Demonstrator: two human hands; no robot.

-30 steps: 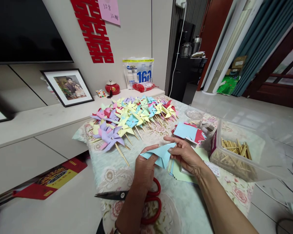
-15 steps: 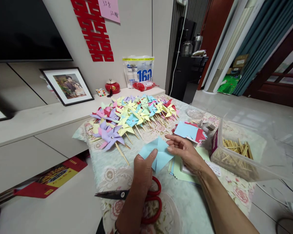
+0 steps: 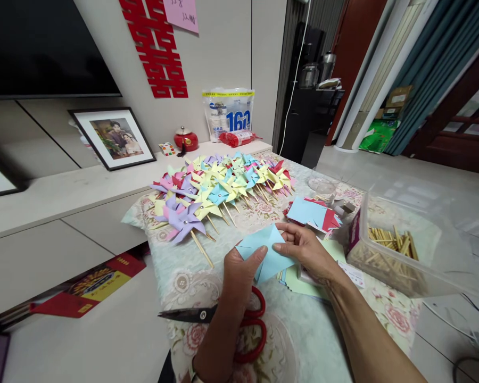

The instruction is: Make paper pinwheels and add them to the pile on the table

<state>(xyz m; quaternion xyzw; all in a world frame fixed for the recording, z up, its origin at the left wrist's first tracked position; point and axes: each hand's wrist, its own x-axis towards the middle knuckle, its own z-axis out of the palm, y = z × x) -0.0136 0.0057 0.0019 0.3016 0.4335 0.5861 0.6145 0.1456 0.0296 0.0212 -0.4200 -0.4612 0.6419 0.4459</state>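
Paper [image 3: 265, 252], a pale blue square, is pinched between both hands above the table [image 3: 303, 340]: the left hand [image 3: 241, 276] grips its near left edge with thumb on top, and the right hand [image 3: 307, 250] presses a corner toward the middle with thumb and forefinger. Folds or cuts appear to run across the square, though the creases are too faint to be read with certainty. No stick is joined to it, so this piece is judged to be at an early stage, with shaping and mounting left to be done.

Scissors [image 3: 231, 319] with red handles lie shut on the cloth just beneath the left wrist. More cut squares [image 3: 309, 213], blue and red, are stacked just beyond the right hand, and pale green sheets [image 3: 293, 279] lie under it, so a fair supply remains unworked. A clear box [image 3: 407, 239] of wooden sticks [image 3: 387, 239] stands to the right. Farther off, a large heap of finished pinwheels [image 3: 219, 189] is spread over the table's far end, so much of the batch is judged complete.
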